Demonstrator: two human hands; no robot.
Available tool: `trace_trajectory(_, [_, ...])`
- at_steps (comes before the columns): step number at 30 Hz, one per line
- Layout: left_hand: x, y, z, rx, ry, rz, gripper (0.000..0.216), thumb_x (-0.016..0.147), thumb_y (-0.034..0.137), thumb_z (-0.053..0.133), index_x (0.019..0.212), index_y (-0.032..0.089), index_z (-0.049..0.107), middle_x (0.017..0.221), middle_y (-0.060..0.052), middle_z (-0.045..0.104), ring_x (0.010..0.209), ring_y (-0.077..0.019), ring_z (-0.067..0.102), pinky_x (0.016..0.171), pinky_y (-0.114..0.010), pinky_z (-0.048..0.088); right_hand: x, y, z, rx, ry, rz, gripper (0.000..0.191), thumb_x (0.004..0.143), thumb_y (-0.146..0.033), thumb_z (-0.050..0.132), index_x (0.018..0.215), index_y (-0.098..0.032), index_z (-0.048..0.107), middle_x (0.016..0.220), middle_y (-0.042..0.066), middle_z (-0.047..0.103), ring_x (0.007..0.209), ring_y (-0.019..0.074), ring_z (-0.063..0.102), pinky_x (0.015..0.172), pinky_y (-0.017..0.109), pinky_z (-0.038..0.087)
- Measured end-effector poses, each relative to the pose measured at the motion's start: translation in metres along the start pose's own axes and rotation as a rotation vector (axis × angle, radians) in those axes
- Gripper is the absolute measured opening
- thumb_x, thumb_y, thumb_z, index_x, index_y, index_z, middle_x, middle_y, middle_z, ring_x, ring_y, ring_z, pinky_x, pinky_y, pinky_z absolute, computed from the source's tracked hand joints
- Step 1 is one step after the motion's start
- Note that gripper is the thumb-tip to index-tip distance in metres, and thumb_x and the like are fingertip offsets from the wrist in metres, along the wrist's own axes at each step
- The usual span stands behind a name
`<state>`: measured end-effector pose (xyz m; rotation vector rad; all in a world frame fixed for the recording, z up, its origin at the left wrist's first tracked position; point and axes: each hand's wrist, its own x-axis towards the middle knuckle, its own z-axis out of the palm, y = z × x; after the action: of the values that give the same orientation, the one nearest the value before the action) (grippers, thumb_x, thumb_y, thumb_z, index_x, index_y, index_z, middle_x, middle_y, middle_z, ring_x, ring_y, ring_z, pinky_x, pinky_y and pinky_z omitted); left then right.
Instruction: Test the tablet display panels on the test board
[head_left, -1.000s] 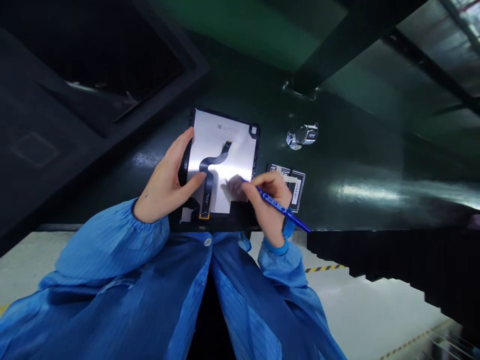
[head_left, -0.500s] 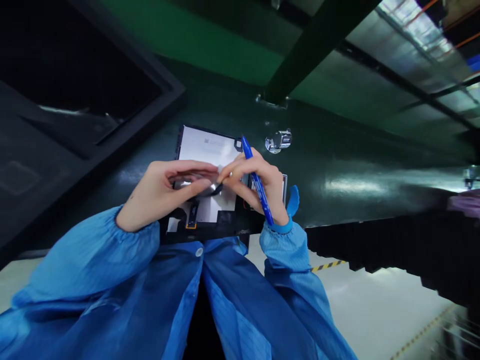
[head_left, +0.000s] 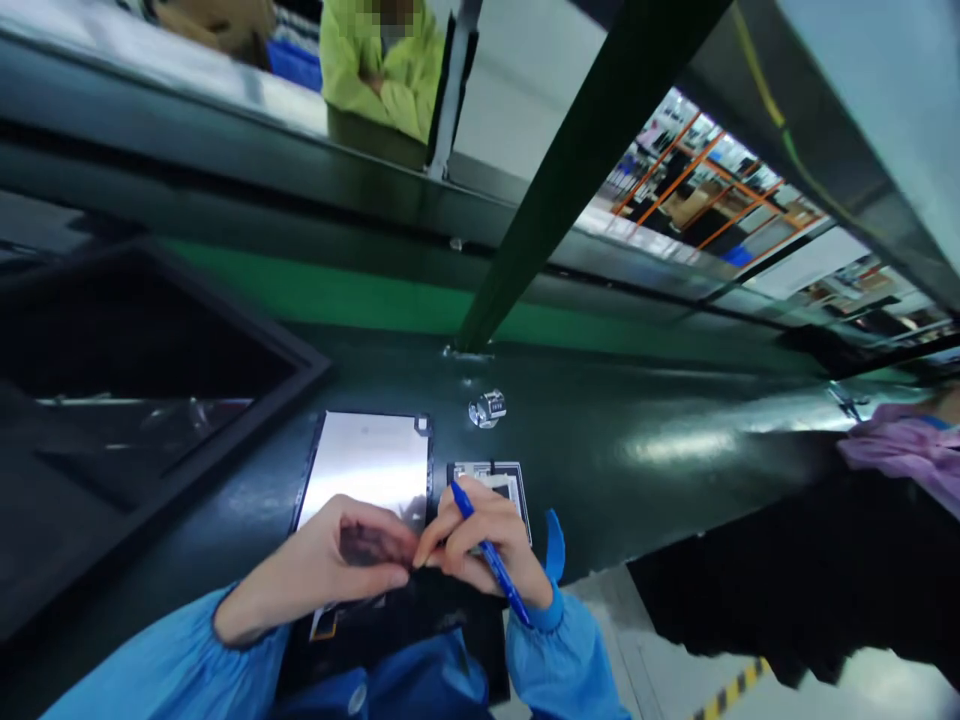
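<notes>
A flat device panel [head_left: 367, 470] with a silver back and black frame lies on the dark green bench, its lower part hidden under my hands. My left hand [head_left: 334, 565] curls over the panel's lower edge, fingertips meeting those of my right hand [head_left: 487, 545]. I cannot tell whether anything small lies between them. My right hand grips a blue marker pen [head_left: 486, 552]. Near the panel's bottom edge, an orange-edged connector [head_left: 324, 625] shows. Just past my right fingers lies a black-and-white label card [head_left: 491, 485].
A chrome fitting [head_left: 487, 408] stands on the bench [head_left: 637, 450] beyond the panel. A black-rimmed recess [head_left: 150, 420] lies to the left. A green post [head_left: 592, 170] rises ahead. A person in a yellow-green jacket [head_left: 382, 70] stands beyond, and a purple sleeve [head_left: 907, 450] shows at right.
The view has tilted up, so the bench and panel sit lower in the frame. My hands now cover the panel's lower part, and the dark ribbon cable no longer shows on the silver back.
</notes>
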<state>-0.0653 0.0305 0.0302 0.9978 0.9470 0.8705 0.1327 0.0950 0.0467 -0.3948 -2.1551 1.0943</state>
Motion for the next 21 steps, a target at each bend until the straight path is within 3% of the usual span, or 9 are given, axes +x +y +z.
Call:
trace_trajectory(6, [-0.003, 0.0, -0.002, 0.146, 0.186, 0.068, 0.013, 0.068, 0.021, 0.071, 0.079, 0.02, 0.077, 0.078, -0.005, 0.076, 0.071, -0.0185, 0.071, 0.069, -0.026, 0.059, -0.014, -0.007, -0.004, -0.231, 0.185, 0.092, 0.018, 0.093, -0.041, 0.067, 0.091, -0.025, 0.06, 0.089, 0.001, 0.077, 0.078, 0.0146, 0.07, 0.075, 0.029, 0.052])
trace_trajectory(9, [-0.008, -0.003, -0.011, 0.095, 0.336, 0.116, 0.012, 0.068, 0.026, 0.074, 0.078, 0.021, 0.077, 0.077, -0.005, 0.075, 0.07, -0.0181, 0.071, 0.067, -0.023, 0.059, -0.038, -0.002, 0.012, -0.407, 0.062, 0.053, 0.024, 0.091, -0.047, 0.068, 0.094, -0.025, 0.059, 0.093, 0.0, 0.076, 0.081, 0.014, 0.069, 0.074, 0.026, 0.053])
trace_trajectory(14, [-0.011, -0.006, -0.024, 0.084, 0.421, 0.109, 0.015, 0.068, 0.026, 0.079, 0.082, 0.023, 0.077, 0.082, -0.004, 0.076, 0.074, -0.0183, 0.073, 0.073, -0.023, 0.061, -0.073, 0.021, 0.057, -0.729, -0.141, -0.156, 0.04, 0.093, -0.061, 0.058, 0.111, -0.025, 0.062, 0.129, 0.001, 0.071, 0.121, 0.0195, 0.064, 0.102, 0.031, 0.053])
trace_trajectory(18, [-0.009, -0.004, -0.026, 0.116, 0.497, 0.149, 0.016, 0.065, 0.026, 0.08, 0.08, 0.023, 0.078, 0.081, -0.005, 0.077, 0.071, -0.019, 0.074, 0.071, -0.022, 0.061, -0.074, 0.03, 0.066, -0.802, -0.229, -0.076, 0.045, 0.092, -0.06, 0.059, 0.118, -0.024, 0.062, 0.134, 0.004, 0.068, 0.129, 0.02, 0.059, 0.11, 0.032, 0.05])
trace_trajectory(21, [-0.008, 0.0, -0.023, 0.145, 0.589, 0.183, 0.018, 0.062, 0.028, 0.081, 0.079, 0.023, 0.078, 0.079, -0.005, 0.077, 0.068, -0.0189, 0.073, 0.069, -0.022, 0.061, -0.064, 0.027, 0.063, -0.781, -0.29, 0.005, 0.037, 0.096, -0.052, 0.058, 0.12, -0.024, 0.061, 0.143, 0.001, 0.062, 0.139, 0.0187, 0.051, 0.119, 0.034, 0.041])
